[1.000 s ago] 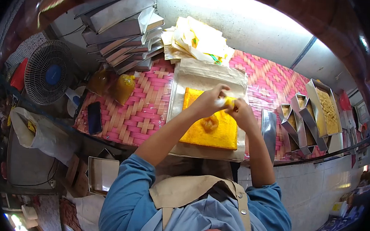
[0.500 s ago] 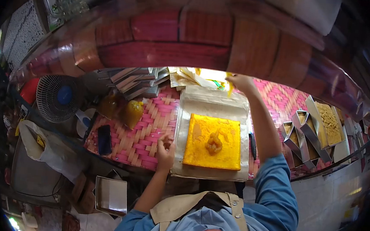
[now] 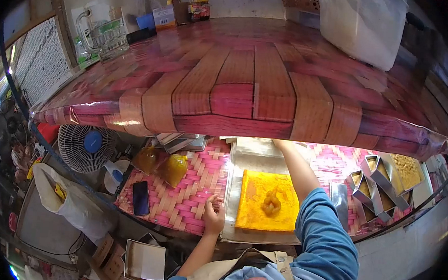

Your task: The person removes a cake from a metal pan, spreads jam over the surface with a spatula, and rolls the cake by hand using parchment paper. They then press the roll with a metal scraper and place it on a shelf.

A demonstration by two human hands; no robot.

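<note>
I hold my left grip (image 3: 214,214) loosely curled, nothing visible in it, by the front edge of the worktop (image 3: 215,156) just left of the paper-like sheets (image 3: 262,161), where it seems placed to keep off the food. The yellow slab (image 3: 254,195) lies flat on those sheets near that front edge, presumably to spare the worktop, with a brown dollop (image 3: 271,203) heaped near its middle, away from its sides. My right forearm (image 3: 298,172) crosses the slab's far right corner and runs under the shelf (image 3: 230,61), which hides my right grip, so I cannot tell its opening or contents.
</note>
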